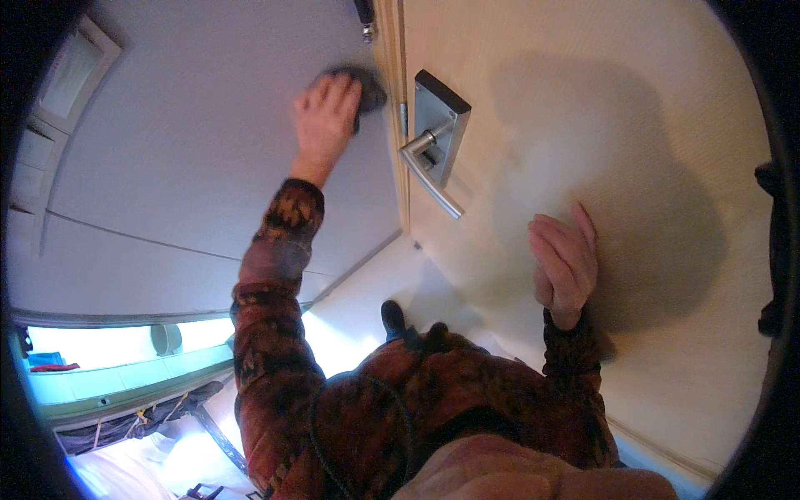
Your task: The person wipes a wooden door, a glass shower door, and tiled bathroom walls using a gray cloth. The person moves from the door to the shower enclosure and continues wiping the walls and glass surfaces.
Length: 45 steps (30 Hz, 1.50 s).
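With its arm stretched up and forward, my left hand (327, 117) presses a dark grey wad, which looks like a cloth (370, 90), against the pale grey wall panel (208, 125). The fingers lie over the wad close to the door frame (392, 83). My right hand (567, 260) is raised in front of the pale wooden door (667, 375), its fingers loosely bent and apart, holding nothing. Whether it touches the door I cannot tell. Between the two hands, a metal lever handle (437, 183) sits on its plate, nearer the frame.
A small dark and metal fitting (367, 29) is at the top of the wall beside the frame. White frames (71, 79) hang at the far left. A bright ledge (125, 379) bears a grey cylinder (166, 339). My dark shoe (392, 318) stands on the pale floor.
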### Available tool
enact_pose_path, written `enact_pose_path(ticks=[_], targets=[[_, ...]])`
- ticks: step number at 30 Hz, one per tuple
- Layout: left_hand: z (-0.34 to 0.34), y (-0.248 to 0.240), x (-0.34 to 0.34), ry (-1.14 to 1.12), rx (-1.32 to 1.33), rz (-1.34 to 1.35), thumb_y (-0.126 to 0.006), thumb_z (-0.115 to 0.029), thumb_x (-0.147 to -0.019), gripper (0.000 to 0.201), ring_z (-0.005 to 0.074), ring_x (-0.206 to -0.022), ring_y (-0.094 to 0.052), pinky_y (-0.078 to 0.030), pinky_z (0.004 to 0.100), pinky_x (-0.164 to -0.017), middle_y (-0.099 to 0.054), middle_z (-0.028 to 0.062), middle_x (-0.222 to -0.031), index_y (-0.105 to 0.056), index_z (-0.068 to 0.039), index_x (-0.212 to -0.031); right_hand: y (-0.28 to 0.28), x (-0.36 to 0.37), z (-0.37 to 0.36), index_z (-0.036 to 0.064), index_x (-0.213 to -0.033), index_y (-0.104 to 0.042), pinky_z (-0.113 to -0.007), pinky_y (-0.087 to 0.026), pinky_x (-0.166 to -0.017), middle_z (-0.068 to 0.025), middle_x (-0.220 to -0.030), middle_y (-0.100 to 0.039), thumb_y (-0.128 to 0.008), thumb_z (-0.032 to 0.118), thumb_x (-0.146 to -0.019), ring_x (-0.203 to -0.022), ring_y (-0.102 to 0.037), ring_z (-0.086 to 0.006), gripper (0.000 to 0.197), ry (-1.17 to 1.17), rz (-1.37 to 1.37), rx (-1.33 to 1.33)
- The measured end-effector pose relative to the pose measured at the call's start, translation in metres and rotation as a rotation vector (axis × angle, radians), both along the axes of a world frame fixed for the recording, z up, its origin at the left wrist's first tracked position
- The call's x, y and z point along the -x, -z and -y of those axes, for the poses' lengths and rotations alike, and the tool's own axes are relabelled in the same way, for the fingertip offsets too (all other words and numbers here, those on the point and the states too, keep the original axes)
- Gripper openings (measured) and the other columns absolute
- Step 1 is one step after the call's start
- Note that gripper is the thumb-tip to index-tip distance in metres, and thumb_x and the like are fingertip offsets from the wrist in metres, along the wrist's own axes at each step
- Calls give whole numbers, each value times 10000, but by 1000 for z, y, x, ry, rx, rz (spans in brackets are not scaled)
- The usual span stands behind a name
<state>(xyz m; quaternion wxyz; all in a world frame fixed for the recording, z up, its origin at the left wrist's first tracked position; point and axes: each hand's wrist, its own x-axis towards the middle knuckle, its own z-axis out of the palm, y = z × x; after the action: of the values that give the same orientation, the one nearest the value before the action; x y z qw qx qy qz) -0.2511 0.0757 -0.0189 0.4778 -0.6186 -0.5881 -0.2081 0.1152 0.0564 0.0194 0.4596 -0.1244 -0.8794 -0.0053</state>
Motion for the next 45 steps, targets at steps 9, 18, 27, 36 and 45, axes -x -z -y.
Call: enact_pose_path(ticks=[9, 18, 27, 36, 45], targets=[[-9, 21, -21, -53, 23, 115, -572, -79, -694, 324, 231, -1000, -499, -364, 381, -788, -552, 39, -1051, -572, -101, -1018, 2, 1, -4, 42, -966, -585, -519, -373, -922, -132, -940, -607, -527, 29, -770, -867, -612, -273, 205, -62, 43, 29], [-29, 35, -19, 39, -45, 171, -569, -102, -700, 320, 218, -989, -515, -358, 379, -795, -554, 34, -1064, -559, -107, -1020, 3, 7, -5, 27, -955, -591, -515, -370, -925, -130, -910, -616, -535, 39, -756, -855, -616, -269, 208, -101, 93, 87], [-2, 175, -51, -44, 407, 1081, -607, 0, -660, 430, 330, -1044, -480, -391, 406, -881, -512, 141, -1096, -509, -28, -1077, -1, 10, -5, 43, -950, -598, -537, -372, -909, -138, -904, -619, -530, 22, -768, -848, -620, -276, 196, -81, 120, 95], [-42, 120, -67, 289, -223, 1055, -591, 14, -669, 455, 396, -995, -475, -387, 410, -878, -480, 218, -1066, -444, 11, -1099, -13, 7, 8, 62, -929, -591, -545, -383, -883, -127, -903, -627, -551, 21, -755, -827, -630, -274, 184, -53, 138, 92], [17, 233, -107, 189, 366, 1508, -620, -106, -738, 373, 368, -931, -555, -440, 398, -797, -580, 196, -991, -516, 2, -1079, 1, 20, 1, 56, -928, -605, -510, -420, -859, -124, -898, -621, -558, -29, -723, -820, -619, -259, 227, -114, 238, 161]])
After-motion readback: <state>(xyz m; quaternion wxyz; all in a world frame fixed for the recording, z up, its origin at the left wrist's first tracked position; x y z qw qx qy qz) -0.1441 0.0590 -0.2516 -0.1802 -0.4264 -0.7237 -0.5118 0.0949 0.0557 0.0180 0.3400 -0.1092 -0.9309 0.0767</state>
